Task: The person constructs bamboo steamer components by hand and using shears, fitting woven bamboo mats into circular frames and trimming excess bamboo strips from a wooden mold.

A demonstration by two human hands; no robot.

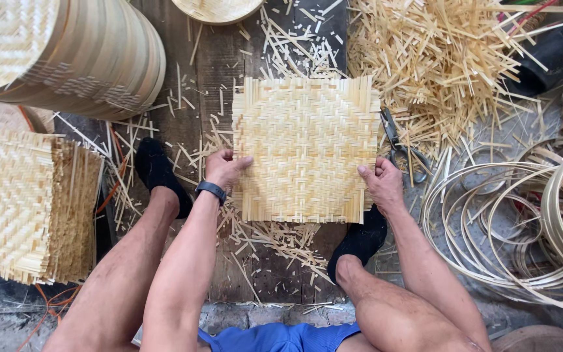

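A square woven bamboo mat (305, 148) with frayed strip ends lies flat on a dark wooden board (197, 85). A round form shows raised under its weave. My left hand (224, 167) grips the mat's left edge, thumb on top; a dark band sits on that wrist. My right hand (380, 180) holds the mat's lower right edge, fingers curled under it. Both my feet in black socks rest on either side below the mat.
Scissors (399, 147) lie just right of the mat. Bamboo offcuts (438, 58) pile up at the top right. Coiled bamboo hoops (522, 215) fill the right. Stacked woven mats (14, 202) sit left; stacked round steamer frames (79, 52) top left.
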